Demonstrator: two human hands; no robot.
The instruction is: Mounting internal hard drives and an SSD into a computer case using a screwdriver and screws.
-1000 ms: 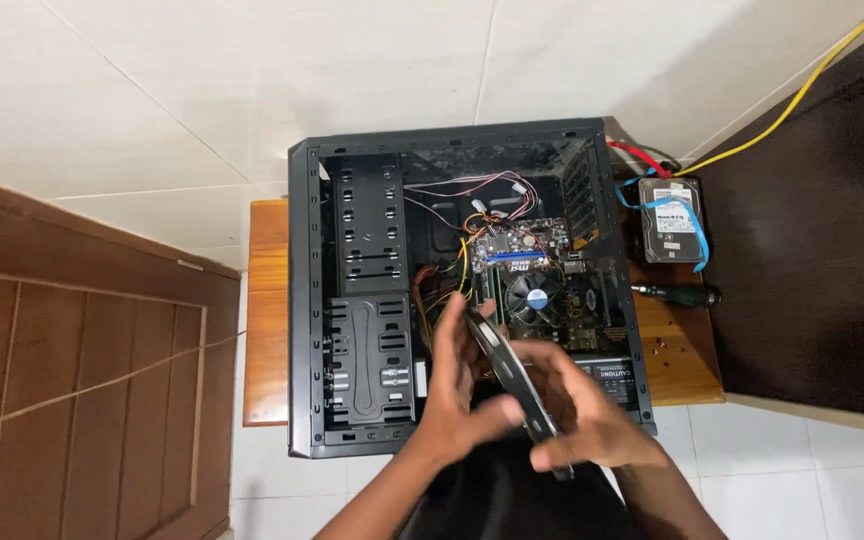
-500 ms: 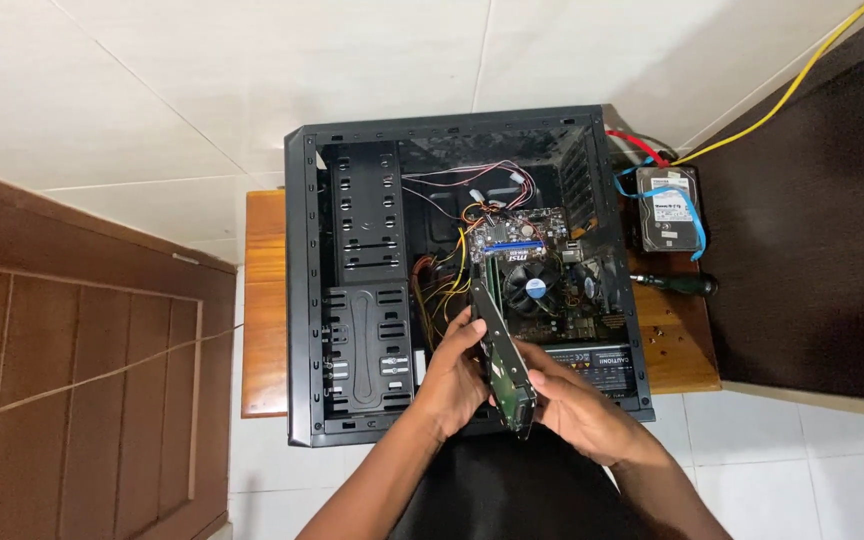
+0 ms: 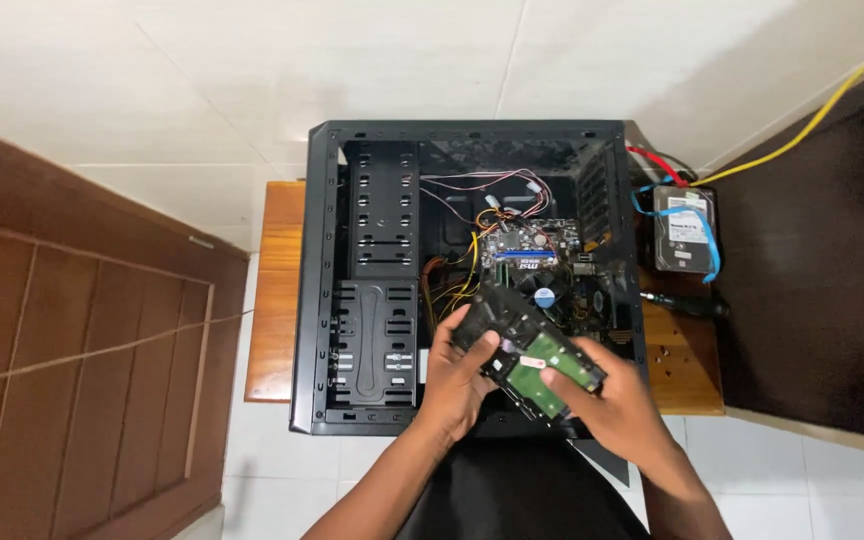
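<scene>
An open black computer case [image 3: 324,300] lies on its side on a small wooden table [image 3: 274,290]. Over its near end I hold a hard drive [image 3: 524,352] with its green circuit board facing up. My left hand [image 3: 457,380] grips the drive's left edge. My right hand [image 3: 607,400] holds its lower right corner. Past the drive, inside the case, sit the motherboard [image 3: 527,250] and a round cooler fan [image 3: 544,296] with loose wires around them.
A second hard drive [image 3: 682,228] with a blue cable lies on the table right of the case, and a dark screwdriver [image 3: 687,300] lies nearer. A yellow cable [image 3: 812,110] runs off to the upper right. A wooden door panel [image 3: 72,340] stands at left.
The drive has turned from nearly edge-on to flatter, so its green board now faces up. Both hands stayed on it, over the near end of the case.
</scene>
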